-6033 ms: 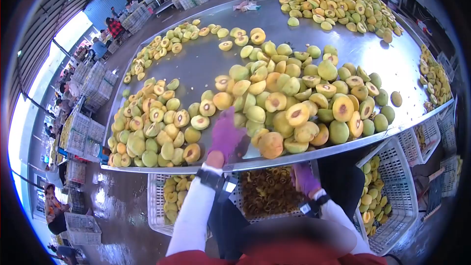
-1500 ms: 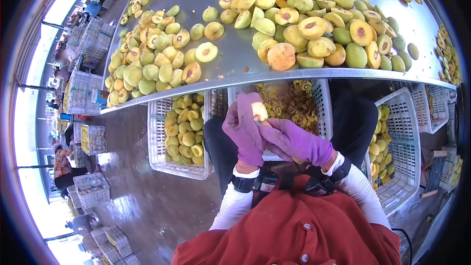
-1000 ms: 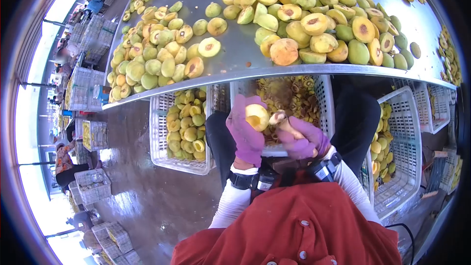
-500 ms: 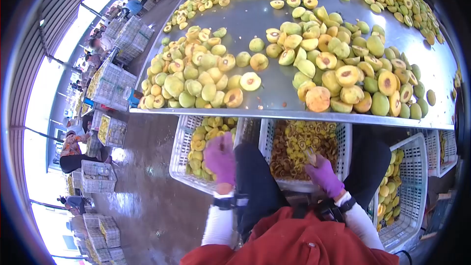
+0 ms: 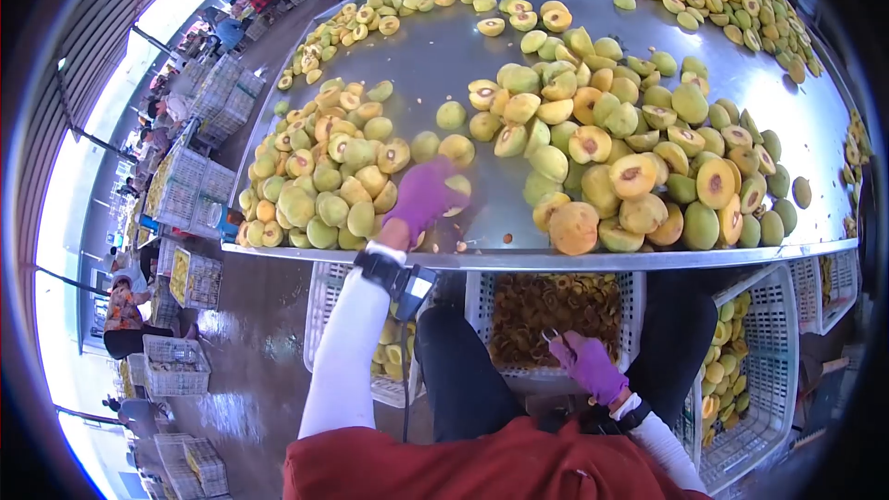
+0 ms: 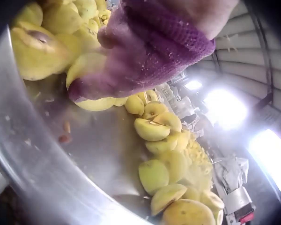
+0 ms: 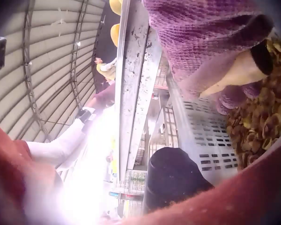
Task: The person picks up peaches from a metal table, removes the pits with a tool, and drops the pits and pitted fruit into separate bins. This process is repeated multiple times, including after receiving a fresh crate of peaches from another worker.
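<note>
On the metal table, the purple-gloved left hand grips a halved yellow-green fruit at the right side of the left pile. The left wrist view shows this hand with a fingertip against the pale fruit; part of the fruit is hidden by the glove. Low over the crate of brown scraps, the right hand holds a tool with a small metal loop. In the right wrist view that hand has its fingers around a light wooden handle with a dark band.
Fruit piles lie to the left and right on the table. Its front edge runs between the two hands. Fruit crates stand below left and right. Other people and stacked crates are far left.
The left hand has gone from above the lower left crate up onto the table and taken hold of a fruit half. The right hand stays over the scraps crate with the tool. The head view has shifted.
</note>
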`<state>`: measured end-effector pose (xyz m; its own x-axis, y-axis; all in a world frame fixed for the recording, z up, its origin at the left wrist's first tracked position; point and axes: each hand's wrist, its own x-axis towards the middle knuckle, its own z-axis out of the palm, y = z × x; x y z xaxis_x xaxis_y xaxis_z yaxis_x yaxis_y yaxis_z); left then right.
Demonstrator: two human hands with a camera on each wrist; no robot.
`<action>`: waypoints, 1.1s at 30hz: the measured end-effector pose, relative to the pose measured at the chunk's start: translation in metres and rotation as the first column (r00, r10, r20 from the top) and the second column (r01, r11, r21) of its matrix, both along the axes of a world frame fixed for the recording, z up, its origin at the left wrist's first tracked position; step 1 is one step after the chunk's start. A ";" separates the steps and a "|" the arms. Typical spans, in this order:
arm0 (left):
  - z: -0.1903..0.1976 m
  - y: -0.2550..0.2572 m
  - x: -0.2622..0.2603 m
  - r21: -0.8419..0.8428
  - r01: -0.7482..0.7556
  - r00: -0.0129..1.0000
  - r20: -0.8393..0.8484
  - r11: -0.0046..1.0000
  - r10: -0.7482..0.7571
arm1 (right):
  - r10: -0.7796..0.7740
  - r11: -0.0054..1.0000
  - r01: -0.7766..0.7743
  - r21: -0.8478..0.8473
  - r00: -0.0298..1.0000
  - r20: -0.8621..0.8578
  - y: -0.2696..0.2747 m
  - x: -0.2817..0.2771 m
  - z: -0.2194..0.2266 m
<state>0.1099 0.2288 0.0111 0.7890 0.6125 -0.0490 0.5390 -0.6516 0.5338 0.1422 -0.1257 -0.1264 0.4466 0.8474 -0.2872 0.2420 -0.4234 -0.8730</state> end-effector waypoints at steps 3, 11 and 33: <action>0.010 -0.047 -0.032 -0.536 0.015 0.844 0.460 0.844 0.277 | -0.022 0.999 0.023 0.037 1.000 -0.018 0.017 -0.002 0.019; -0.010 -0.159 -0.088 -0.863 0.234 0.794 0.435 0.447 0.425 | -0.086 0.902 -0.042 0.430 0.958 0.274 0.039 -0.024 0.110; -0.019 -0.190 -0.114 -0.102 0.452 0.784 0.519 0.886 -0.340 | 0.149 0.932 -0.287 0.223 0.861 0.486 0.003 -0.053 0.094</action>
<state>-0.0044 0.0391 -0.0080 0.9162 0.2591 0.3057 -0.0992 -0.5926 0.7994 0.0895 -0.1223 -0.0322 0.2622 0.9512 0.1627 0.6961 -0.0697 -0.7146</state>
